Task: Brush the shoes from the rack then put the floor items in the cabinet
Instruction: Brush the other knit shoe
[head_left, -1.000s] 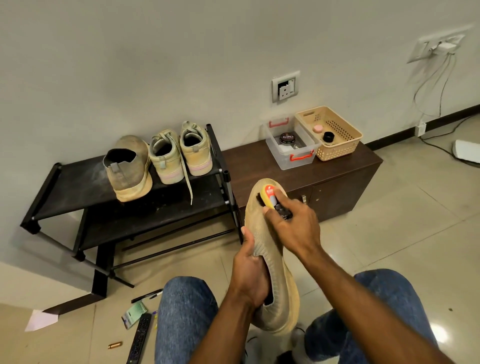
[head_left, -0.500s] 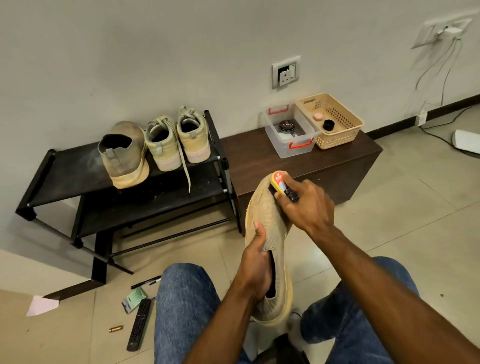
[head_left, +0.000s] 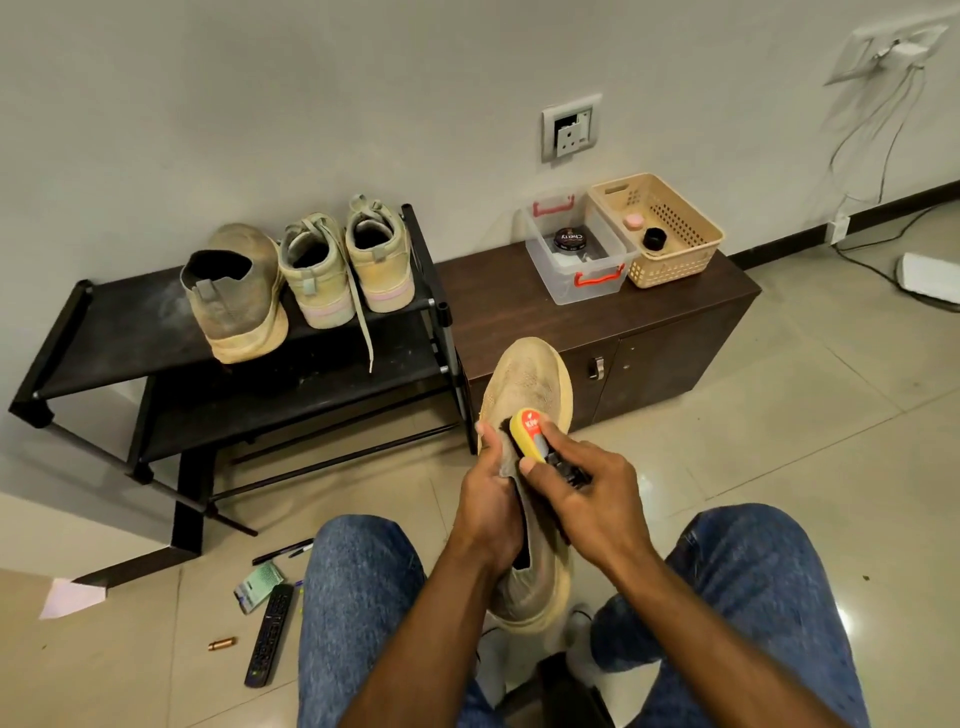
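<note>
My left hand (head_left: 491, 506) grips a tan knit shoe (head_left: 527, 382) by its collar, toe pointing away from me, between my knees. My right hand (head_left: 587, 501) holds a yellow-handled shoe brush (head_left: 530, 434) against the shoe's upper, near the tongue. On the top shelf of the black shoe rack (head_left: 124, 332) stand the matching tan shoe (head_left: 234, 296) and a pair of pale laced sneakers (head_left: 348, 260). On the floor by my left knee lie a black remote (head_left: 270, 636), a pen (head_left: 283, 552), a green packet (head_left: 257, 587) and a small copper-coloured cylinder (head_left: 222, 644).
A low dark wooden cabinet (head_left: 675, 332) stands right of the rack. On it sit a clear box (head_left: 576, 260) holding a polish tin and a beige basket (head_left: 670, 228). A folded paper (head_left: 70, 597) lies at the left. Cables run along the floor at the far right.
My right hand has drawn the brush back from the shoe's toe toward the tongue. The left hand keeps its hold on the shoe.
</note>
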